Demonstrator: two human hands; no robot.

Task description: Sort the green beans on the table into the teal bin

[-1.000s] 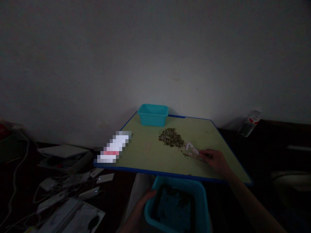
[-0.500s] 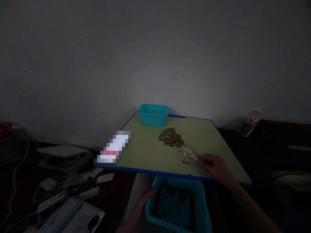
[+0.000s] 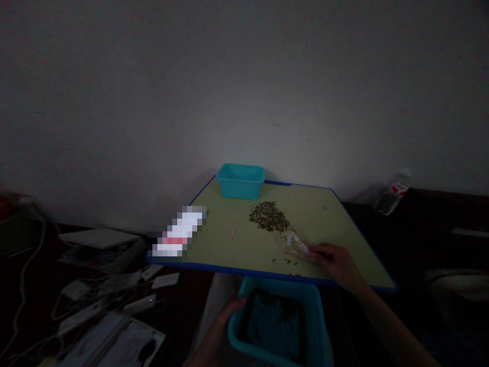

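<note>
My right hand (image 3: 332, 262) pinches a clear plastic piece (image 3: 298, 245) with pale, shiny patches, held low over the tabletop; its exact kind is hard to make out in the dim light. Just beyond its far edge lies a spread heap of small brown-green grains (image 3: 269, 216). A few loose grains (image 3: 288, 261) are scattered nearer the table's front edge. Below that edge, my left hand (image 3: 231, 312) grips the left rim of a blue plastic basin (image 3: 323, 318), thumb over the rim. Dark grains lie along the basin's inside; my left fingers are hidden beneath it.
On the pale folding table (image 3: 313, 204) with blue edging, a second blue basin (image 3: 241, 189) stands at the back. A blurred-out phone-like object (image 3: 178, 234) is at left. Cables and power strips (image 3: 139, 304) clutter the left side. A plastic bottle (image 3: 393, 196) lies at right.
The plastic piece has shifted slightly at its near edge. Grains that lay in a line along it are now scattered closer to the table's front edge. My left hand and the basin stay put.
</note>
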